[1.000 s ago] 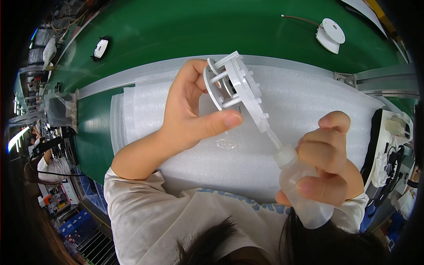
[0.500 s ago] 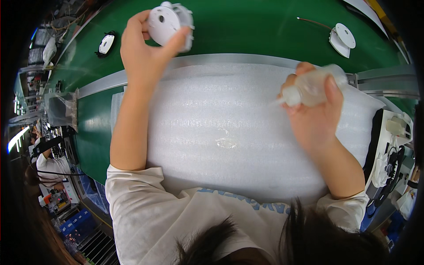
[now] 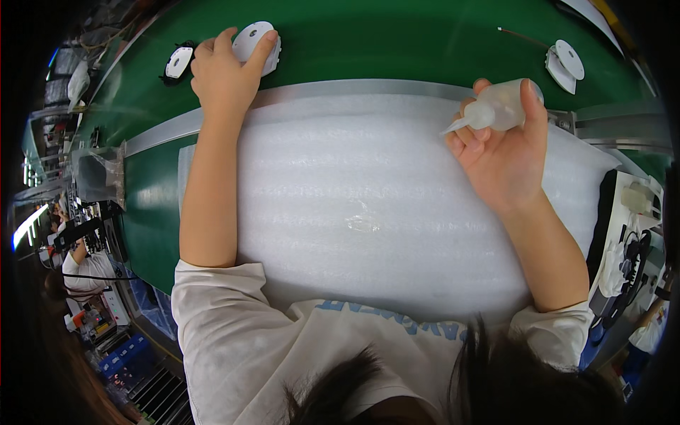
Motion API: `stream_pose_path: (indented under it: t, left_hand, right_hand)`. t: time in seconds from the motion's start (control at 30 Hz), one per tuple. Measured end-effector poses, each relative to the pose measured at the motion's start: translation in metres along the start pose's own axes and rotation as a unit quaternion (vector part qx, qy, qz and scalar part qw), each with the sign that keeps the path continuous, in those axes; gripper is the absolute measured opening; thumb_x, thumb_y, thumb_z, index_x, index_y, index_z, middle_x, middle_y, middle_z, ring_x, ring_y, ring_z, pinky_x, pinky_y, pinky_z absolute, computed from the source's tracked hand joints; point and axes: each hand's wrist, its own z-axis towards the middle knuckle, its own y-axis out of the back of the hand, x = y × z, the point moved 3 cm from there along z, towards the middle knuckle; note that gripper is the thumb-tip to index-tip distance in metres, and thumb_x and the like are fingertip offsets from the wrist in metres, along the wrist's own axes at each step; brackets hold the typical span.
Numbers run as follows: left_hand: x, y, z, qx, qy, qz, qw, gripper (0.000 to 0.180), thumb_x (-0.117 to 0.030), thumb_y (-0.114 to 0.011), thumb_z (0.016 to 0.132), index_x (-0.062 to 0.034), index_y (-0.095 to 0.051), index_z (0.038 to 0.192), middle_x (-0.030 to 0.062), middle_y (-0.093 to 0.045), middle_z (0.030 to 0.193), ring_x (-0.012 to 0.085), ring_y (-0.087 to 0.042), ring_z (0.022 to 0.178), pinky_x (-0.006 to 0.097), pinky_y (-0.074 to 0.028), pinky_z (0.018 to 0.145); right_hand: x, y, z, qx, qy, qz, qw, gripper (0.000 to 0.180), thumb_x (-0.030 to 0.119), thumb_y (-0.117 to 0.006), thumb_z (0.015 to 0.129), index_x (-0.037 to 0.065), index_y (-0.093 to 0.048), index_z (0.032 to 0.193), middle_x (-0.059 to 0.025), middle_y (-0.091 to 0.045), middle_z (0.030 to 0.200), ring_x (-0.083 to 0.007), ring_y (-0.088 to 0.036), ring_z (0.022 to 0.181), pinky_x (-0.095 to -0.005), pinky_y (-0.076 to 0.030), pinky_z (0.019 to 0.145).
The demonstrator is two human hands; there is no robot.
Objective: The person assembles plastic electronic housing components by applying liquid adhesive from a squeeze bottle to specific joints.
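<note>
My left hand [image 3: 227, 74] reaches out over the green surface [image 3: 375, 42] with its thumb and fingers round a white round plastic part [image 3: 253, 41]. The part has a flat disc face with a small hole, and its lower side is partly covered by the hand. On the right, my right hand [image 3: 506, 152] is closed round a translucent squeeze bottle [image 3: 506, 105] with a thin tapered nozzle. The bottle lies tilted in the palm, its nozzle pointing left above the white foam sheet [image 3: 368, 177].
A metal rail [image 3: 368, 88] runs between foam and green surface. A small white part with black edging [image 3: 178, 62] lies far left, and a white disc part with a thin wire [image 3: 564, 65] far right. A white tray [image 3: 623, 227] of tools stands at right. Another person [image 3: 88, 271] sits at left.
My left hand has moved the white round part slightly left, lower against the green surface. My right hand has shifted up a little with the bottle. The loose parts sit slightly further right in view.
</note>
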Motion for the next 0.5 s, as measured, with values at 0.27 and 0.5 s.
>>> stream_pose_path:
  t: [0.27, 0.5]
  left_hand:
    - [-0.072, 0.066, -0.078, 0.368, -0.369, -0.409, 0.749, 0.029, -0.015, -0.074, 0.062, -0.0051, -0.059, 0.086, 0.0036, -0.057, 0.078, 0.0168, -0.050, 0.066, 0.028, -0.041, 0.059]
    - [-0.078, 0.053, -0.083, 0.515, -0.413, -0.406, 0.631, 0.035, -0.020, -0.076, 0.056, -0.0077, -0.053, 0.079, 0.0043, -0.049, 0.070, 0.0235, -0.048, 0.066, 0.031, -0.039, 0.060]
  right_hand:
    - [0.002, 0.000, -0.001, 0.001, -0.004, -0.008, 1.000, 0.043, 0.049, -0.040, 0.086, 0.010, -0.055, 0.092, 0.0002, -0.043, 0.060, -0.0103, -0.036, 0.055, -0.0244, -0.033, 0.060]
    - [0.003, -0.002, -0.001, 0.036, -0.006, 0.015, 0.999, 0.043, 0.048, -0.039, 0.086, 0.009, -0.056, 0.095, -0.0006, -0.043, 0.061, -0.0106, -0.035, 0.056, -0.0242, -0.033, 0.061]
